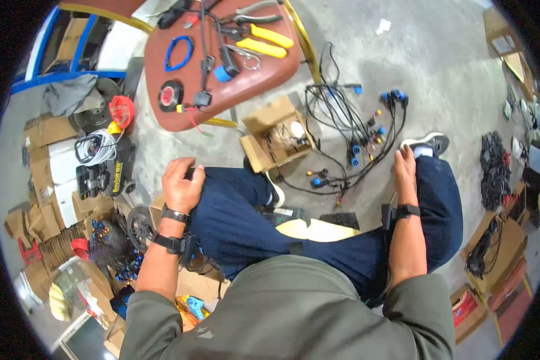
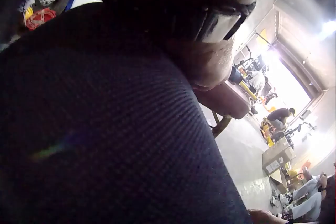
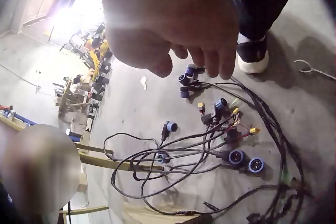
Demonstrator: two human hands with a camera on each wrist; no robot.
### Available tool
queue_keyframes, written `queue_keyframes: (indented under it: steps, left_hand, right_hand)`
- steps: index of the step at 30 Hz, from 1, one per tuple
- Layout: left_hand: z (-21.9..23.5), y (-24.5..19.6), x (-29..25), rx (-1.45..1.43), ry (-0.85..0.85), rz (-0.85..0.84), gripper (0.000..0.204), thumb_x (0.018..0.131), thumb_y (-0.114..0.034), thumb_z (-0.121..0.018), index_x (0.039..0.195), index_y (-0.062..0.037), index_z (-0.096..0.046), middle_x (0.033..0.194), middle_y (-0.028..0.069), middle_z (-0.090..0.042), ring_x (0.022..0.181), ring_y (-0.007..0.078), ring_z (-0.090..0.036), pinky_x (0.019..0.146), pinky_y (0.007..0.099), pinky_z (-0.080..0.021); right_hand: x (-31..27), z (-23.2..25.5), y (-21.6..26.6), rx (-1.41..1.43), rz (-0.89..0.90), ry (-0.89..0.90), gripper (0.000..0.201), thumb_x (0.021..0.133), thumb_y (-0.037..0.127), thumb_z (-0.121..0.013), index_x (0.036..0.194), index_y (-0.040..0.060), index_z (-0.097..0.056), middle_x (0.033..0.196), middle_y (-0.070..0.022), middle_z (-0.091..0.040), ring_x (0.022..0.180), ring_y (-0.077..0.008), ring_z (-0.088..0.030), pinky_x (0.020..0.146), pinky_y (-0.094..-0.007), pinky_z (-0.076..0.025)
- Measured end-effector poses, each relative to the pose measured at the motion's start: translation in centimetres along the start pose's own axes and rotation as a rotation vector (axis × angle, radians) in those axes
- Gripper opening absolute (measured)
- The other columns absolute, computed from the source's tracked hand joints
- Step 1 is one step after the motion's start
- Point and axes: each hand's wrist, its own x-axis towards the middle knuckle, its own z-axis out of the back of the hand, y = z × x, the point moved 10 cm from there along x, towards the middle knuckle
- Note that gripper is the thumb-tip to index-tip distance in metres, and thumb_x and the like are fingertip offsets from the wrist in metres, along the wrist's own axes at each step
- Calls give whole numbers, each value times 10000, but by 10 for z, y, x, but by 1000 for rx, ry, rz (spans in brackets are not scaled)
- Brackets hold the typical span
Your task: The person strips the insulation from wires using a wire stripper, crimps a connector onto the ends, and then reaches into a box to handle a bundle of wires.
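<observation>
My left hand (image 1: pixel 183 185) rests on the left knee of the dark blue trousers (image 1: pixel 234 210), holding nothing; in the left wrist view the hand (image 2: pixel 207 64) is mostly dark behind its strap. My right hand (image 1: pixel 405 174) lies at the inner side of the right knee, fingers relaxed and empty. In the right wrist view that hand (image 3: pixel 173 24) hangs with loose fingers above the floor. Black cables (image 1: pixel 342 108) with blue connectors (image 3: pixel 236 157) lie on the floor between the feet and the stool, touched by neither hand.
A brown stool (image 1: pixel 246 78) bears yellow-handled pliers (image 1: pixel 264 48), a blue coil (image 1: pixel 179 53) and a tape roll (image 1: pixel 170 95). An open cardboard box (image 1: pixel 261 159) stands before it. Boxes and cables line both sides. Another person (image 2: pixel 281 117) crouches far off.
</observation>
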Motion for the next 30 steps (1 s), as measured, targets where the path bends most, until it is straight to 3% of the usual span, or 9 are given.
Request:
queue_keyframes:
  steps: [8, 14, 16, 25, 30]
  left_hand:
    - [-1, 1, -1, 5, 7, -18, 171, 745, -109, -728, 875, -11, -675, 856, 148, -673, 797, 323, -636, 722, 388, -518]
    - [2, 0, -3, 15, -19, -29, 166, 750, -118, -723, 864, -10, -671, 852, 148, -671, 790, 320, -636, 716, 390, -517]
    - [2, 2, -3, 27, -19, -27, 167, 751, -121, -721, 865, -10, -671, 851, 149, -671, 787, 321, -636, 718, 390, -517]
    - [0, 2, -8, 22, 5, -15, 169, 816, -125, -695, 922, 5, -673, 863, 161, -678, 795, 296, -665, 744, 367, -523]
    - [-1, 2, -11, 23, 31, 23, 195, 834, -151, -692, 946, 8, -684, 889, 164, -690, 823, 292, -676, 764, 360, -525]
  right_hand:
    - [-11, -9, 10, 43, -56, 93, 597, 915, 215, -606, 1416, -46, -413, 1349, -239, -544, 1240, -300, -543, 1038, -365, -416]
    - [-5, -26, 9, -28, 4, 184, 586, 911, 233, -611, 1401, -38, -441, 1317, -223, -574, 1216, -283, -563, 1020, -352, -434]
    - [-18, -31, 28, -68, 9, 232, 578, 912, 234, -611, 1398, -33, -448, 1308, -220, -581, 1205, -274, -570, 1011, -347, -441]
    - [-35, -27, 71, 76, 48, 252, 558, 904, 234, -614, 1355, -69, -488, 1288, -226, -599, 1188, -282, -588, 981, -349, -460]
    - [-30, -36, 62, -71, 102, 254, 503, 894, 226, -639, 1282, -83, -553, 1225, -206, -641, 1124, -276, -621, 963, -342, -469]
